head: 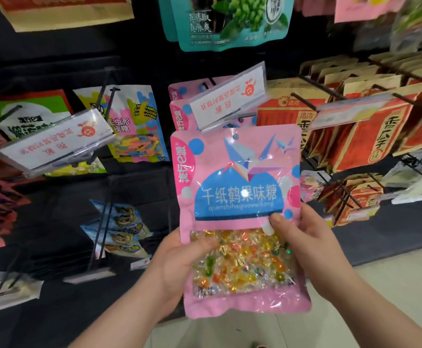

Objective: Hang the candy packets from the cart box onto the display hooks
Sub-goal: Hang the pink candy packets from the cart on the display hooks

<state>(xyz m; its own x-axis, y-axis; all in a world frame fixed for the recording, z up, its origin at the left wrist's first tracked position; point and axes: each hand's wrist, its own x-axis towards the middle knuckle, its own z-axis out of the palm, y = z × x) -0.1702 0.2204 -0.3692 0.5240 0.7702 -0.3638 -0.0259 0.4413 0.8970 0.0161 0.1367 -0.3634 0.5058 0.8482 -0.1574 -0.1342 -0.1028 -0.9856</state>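
A pink candy packet with a blue paper-crane label and a clear window of coloured sweets is upright in front of the display. My left hand grips its lower left edge. My right hand grips its right side, thumb on the front. The packet's top edge is just below a display hook that carries a white price tag and two matching pink packets behind it. The cart box is out of view.
A second hook with a white tag sticks out at the left, in front of yellow worm-candy packets. Red-and-brown seed bags fill hooks at the right. A teal packet hangs above. Pale floor lies below.
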